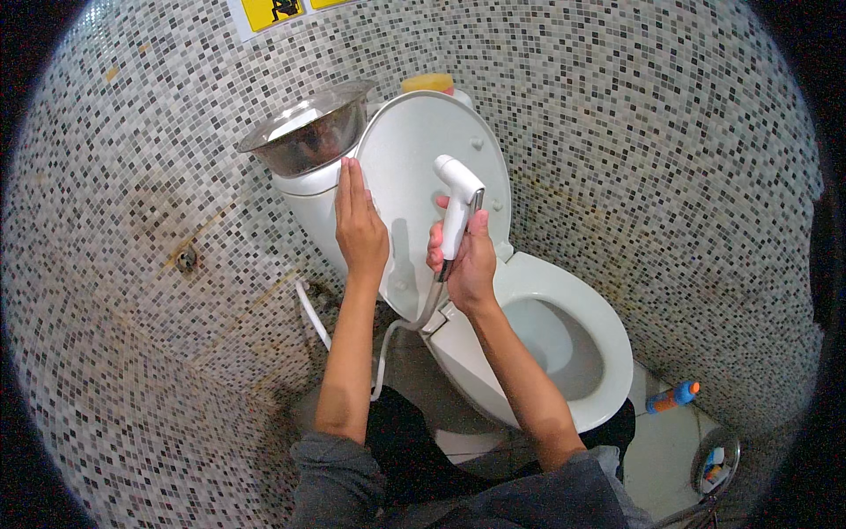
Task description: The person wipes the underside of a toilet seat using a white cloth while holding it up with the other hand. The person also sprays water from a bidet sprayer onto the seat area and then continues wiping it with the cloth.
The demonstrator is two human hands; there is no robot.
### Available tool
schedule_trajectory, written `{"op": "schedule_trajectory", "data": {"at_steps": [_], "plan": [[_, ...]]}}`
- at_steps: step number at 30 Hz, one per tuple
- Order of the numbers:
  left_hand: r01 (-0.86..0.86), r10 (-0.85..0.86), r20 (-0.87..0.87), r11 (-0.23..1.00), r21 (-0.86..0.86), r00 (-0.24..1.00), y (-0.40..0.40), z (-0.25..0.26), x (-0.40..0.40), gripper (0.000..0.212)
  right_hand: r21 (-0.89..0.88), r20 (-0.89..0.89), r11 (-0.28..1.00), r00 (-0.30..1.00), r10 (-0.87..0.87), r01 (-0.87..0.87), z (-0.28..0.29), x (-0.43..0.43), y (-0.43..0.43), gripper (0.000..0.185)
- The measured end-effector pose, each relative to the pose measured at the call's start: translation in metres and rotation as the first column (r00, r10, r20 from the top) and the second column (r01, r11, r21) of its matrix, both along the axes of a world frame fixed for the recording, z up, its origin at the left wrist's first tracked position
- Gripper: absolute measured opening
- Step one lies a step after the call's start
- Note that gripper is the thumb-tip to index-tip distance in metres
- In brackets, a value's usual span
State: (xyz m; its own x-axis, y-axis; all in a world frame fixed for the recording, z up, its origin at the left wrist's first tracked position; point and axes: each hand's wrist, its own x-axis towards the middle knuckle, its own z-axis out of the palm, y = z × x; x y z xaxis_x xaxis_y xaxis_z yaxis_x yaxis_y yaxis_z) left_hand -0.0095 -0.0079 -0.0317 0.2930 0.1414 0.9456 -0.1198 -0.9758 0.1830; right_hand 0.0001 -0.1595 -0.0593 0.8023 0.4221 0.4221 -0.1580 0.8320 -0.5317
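Note:
My right hand (pixel 472 264) is wrapped around the handle of a white bidet sprayer (pixel 456 211), its head tilted up and to the left. From the sprayer a pale flexible hose (pixel 385 350) curves down beside the toilet. The raised toilet lid (pixel 423 145) stands behind the sprayer, and below it lies the toilet seat (pixel 615 357) over the bowl. My left hand (pixel 361 235) is held flat, fingers straight and nothing visible in it, in front of the lid's left edge and the cistern (pixel 307 211). Whether it touches either, I cannot tell.
A steel basin (pixel 317 142) rests on the cistern, near a yellow-topped item (pixel 427 83). Mosaic-tiled walls (pixel 648 165) enclose the toilet closely. A blue and orange bottle (pixel 671 398) is on the floor at right, near a bin-like container (pixel 717 471). A metal fitting (pixel 187 259) protrudes at left.

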Motion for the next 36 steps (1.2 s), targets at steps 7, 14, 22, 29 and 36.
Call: {"op": "schedule_trajectory", "data": {"at_steps": [7, 14, 22, 29, 36], "plan": [[-0.008, 0.008, 0.0, 1.0, 0.005, 1.0, -0.002, 0.0, 0.0, 0.045, 0.003, -0.001, 0.999, 0.999, -0.036, 0.037, 0.0, 0.002, 0.0, 0.063], [-0.028, 0.028, -0.001, 1.0, 0.006, 1.0, -0.002, 0.0, 0.0, 0.047, 0.011, -0.018, 0.999, 0.999, -0.032, 0.032, -0.001, 0.003, -0.002, 0.062], [-0.035, 0.035, -0.003, 0.999, 0.009, 0.999, -0.001, -0.001, 0.0, 0.046, 0.007, 0.0, 0.999, 0.999, -0.038, 0.038, -0.002, 0.002, -0.001, 0.062], [-0.027, 0.027, -0.011, 1.0, 0.008, 1.0, -0.002, 0.0, 0.0, 0.047, 0.012, 0.011, 0.999, 0.999, -0.046, 0.046, -0.002, 0.003, -0.001, 0.064], [-0.138, 0.142, -0.014, 0.977, 0.164, 0.99, -0.01, 0.013, 0.0, 0.046, -0.033, 0.049, 0.998, 0.997, -0.051, 0.052, -0.001, 0.01, -0.005, 0.07]]}}
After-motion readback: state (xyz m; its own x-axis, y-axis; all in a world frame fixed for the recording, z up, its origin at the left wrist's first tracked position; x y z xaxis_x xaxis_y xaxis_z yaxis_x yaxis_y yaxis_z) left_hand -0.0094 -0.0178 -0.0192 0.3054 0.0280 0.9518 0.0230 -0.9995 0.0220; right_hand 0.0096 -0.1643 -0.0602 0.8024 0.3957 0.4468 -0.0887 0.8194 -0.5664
